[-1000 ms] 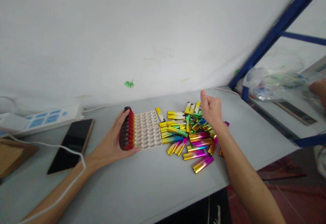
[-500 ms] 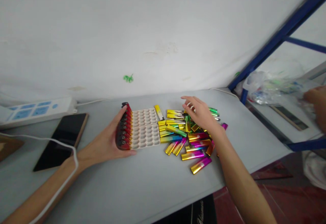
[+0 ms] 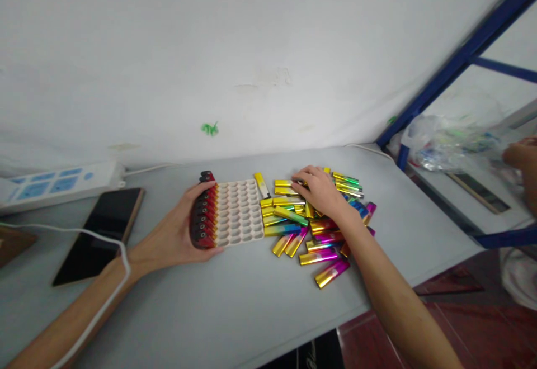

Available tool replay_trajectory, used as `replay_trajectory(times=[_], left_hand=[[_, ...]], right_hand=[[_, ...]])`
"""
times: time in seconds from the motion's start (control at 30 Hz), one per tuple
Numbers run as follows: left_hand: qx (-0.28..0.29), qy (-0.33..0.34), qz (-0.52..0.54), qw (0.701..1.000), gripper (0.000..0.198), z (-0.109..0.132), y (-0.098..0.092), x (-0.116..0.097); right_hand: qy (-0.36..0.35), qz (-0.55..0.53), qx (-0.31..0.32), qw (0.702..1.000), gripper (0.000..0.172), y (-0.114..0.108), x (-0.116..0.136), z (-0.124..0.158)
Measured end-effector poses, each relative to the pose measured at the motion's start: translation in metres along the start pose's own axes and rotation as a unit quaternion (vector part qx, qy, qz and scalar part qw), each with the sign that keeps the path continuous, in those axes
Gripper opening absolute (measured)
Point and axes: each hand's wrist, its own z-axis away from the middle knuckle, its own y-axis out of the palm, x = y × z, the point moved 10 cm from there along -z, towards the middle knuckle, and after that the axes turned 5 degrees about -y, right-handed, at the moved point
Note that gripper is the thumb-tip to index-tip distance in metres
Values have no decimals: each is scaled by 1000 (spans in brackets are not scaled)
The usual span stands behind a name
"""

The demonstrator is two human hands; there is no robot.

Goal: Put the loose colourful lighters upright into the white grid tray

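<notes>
My left hand (image 3: 182, 226) is wrapped around the left end of a white tray (image 3: 240, 212) with rows of round holes. A row of red lighters (image 3: 205, 212) with dark tops stands in the tray's left edge, under my fingers and thumb. To the right of the tray lies a loose pile of shiny lighters (image 3: 319, 257) in yellow, green, blue and magenta. My right hand (image 3: 321, 190) rests on the upper part of this pile, its fingers bent and closed around a lighter; the grip is partly hidden. One yellow lighter (image 3: 260, 184) lies against the tray's right edge.
A black phone (image 3: 100, 232) and a white power strip (image 3: 62, 183) lie at the left. A white cable (image 3: 123, 257) crosses over my left forearm. Blue metal framing (image 3: 453, 67) stands at the right, with plastic bags (image 3: 436, 140) and another person's hand (image 3: 522, 154) beyond it.
My right hand has come down and slightly left onto the pile, and its fingers have curled in. My left hand keeps its grip on the tray.
</notes>
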Motion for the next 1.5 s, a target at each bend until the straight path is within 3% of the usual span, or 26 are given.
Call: replay_trajectory(times=[0.33,0.43,0.57,0.67,0.83,0.97,1.17,1.3,1.5], left_hand=[[-1,48,-38,998,123,10,2,-13],[-6,44,-44,998,124,14,4,-11],[-25,45,-36,998,133,16,3,-10],[-20,46,-33,998,136,17,4,-11],[-16,50,-24,998,130,17,5,-12],[-18,53,-22,998,135,18,7,-7],[-26,59,-29,997,140,18,6,-9],[-21,70,-53,996,142,20,7,-13],[-25,80,-62,995,145,21,8,-13]], right_hand=[[1,-41,-3,999,12,1,1,-1],[21,-97,-70,993,12,-9,-4,-1],[42,-206,-176,962,23,-28,-10,3],[90,-327,-193,920,35,-29,-14,5],[162,-530,-168,815,45,-19,4,4],[182,-648,-118,730,44,-7,37,-5],[127,-743,-18,657,52,-2,105,-25],[108,-730,23,675,55,2,136,-31],[160,-622,-12,767,64,31,131,-24]])
